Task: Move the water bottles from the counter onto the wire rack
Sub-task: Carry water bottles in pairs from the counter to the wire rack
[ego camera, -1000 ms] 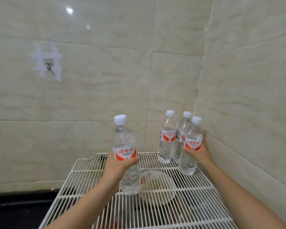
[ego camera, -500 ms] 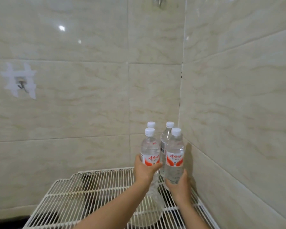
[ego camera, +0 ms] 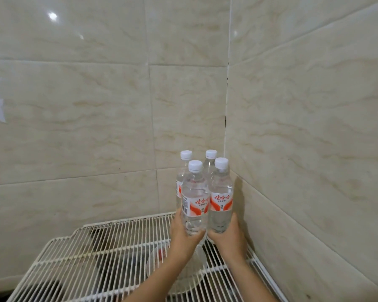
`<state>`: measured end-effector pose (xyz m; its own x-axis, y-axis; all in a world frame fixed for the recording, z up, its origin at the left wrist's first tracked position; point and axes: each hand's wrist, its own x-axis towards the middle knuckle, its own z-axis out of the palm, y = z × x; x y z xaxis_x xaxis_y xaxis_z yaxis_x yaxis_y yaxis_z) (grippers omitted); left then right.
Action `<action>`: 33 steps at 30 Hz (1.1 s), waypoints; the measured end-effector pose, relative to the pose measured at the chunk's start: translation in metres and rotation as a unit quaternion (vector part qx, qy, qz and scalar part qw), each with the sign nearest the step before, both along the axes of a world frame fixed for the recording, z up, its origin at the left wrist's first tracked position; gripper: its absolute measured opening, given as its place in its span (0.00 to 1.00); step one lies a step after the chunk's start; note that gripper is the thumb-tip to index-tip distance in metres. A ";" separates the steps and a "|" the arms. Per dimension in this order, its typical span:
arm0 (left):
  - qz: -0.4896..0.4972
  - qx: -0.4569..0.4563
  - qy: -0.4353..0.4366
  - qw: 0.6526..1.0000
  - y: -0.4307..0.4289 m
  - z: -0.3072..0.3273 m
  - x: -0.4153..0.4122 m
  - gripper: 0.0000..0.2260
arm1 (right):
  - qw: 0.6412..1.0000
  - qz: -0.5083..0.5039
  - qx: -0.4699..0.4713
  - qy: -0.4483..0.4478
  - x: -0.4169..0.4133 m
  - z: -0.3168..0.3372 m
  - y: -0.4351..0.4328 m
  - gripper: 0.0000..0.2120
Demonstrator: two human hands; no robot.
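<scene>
Several clear water bottles with white caps and red-and-white labels stand together in the far right corner of the white wire rack (ego camera: pixel 100 249). My left hand (ego camera: pixel 182 236) grips the base of the front left bottle (ego camera: pixel 194 199). The front right bottle (ego camera: pixel 220 197) is held low down by my right hand (ego camera: pixel 228 236). Behind them stand two more bottles (ego camera: pixel 210 162), partly hidden; only the caps and shoulders show. Whether the two held bottles touch the rack is hidden by my hands.
Tiled walls close in the rack at the back and on the right (ego camera: pixel 303 149). A clear round bowl (ego camera: pixel 179 277) lies under the rack wires below my forearms. The left half of the rack holds no bottles.
My left hand has brought its bottle rightward and set it beside the right-hand bottle in the corner. Both hands have slid down to the bottle bases. The view has shifted right.
</scene>
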<state>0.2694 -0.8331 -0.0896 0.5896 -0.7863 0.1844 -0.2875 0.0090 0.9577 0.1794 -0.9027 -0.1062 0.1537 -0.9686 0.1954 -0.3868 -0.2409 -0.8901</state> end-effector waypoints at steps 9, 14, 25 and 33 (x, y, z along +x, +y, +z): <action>0.018 0.060 0.013 0.998 0.012 -0.015 0.003 0.31 | 0.999 0.042 0.005 -0.030 -0.002 0.003 -0.002 0.36; 0.044 0.075 -0.018 0.996 0.031 -0.014 0.013 0.31 | 0.978 -0.083 -0.185 0.055 0.006 0.022 0.023 0.44; 0.202 0.078 -0.194 0.957 0.174 0.019 0.062 0.24 | 0.825 0.171 -0.506 0.185 0.037 0.029 0.095 0.27; 0.369 0.074 -0.187 0.907 0.317 0.015 0.026 0.20 | 0.755 0.412 -0.415 0.297 0.037 0.020 0.135 0.29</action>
